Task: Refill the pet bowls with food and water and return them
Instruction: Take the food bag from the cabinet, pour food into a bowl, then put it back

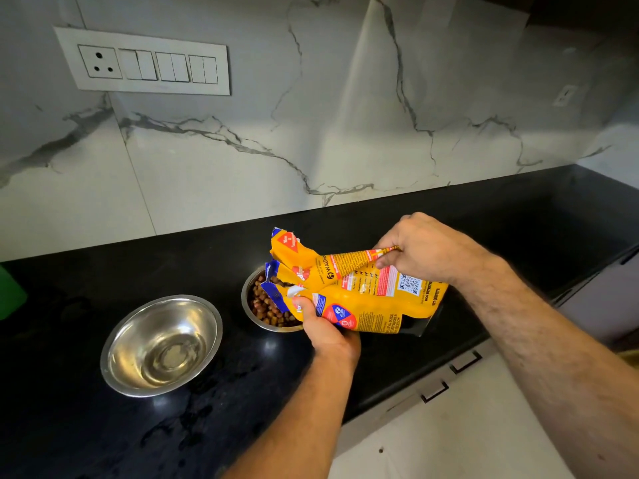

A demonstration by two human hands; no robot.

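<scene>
Overhead, tilted food bag (363, 288) between both hands' grip, above kibble bowl (266, 307)

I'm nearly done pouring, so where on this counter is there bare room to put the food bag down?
The black counter is bare right of the yellow food bag, back to the marble wall. There is also bare room behind the water bowl. It is crowded around the kibble bowl, where the left hand and right hand grip the bag.
</scene>
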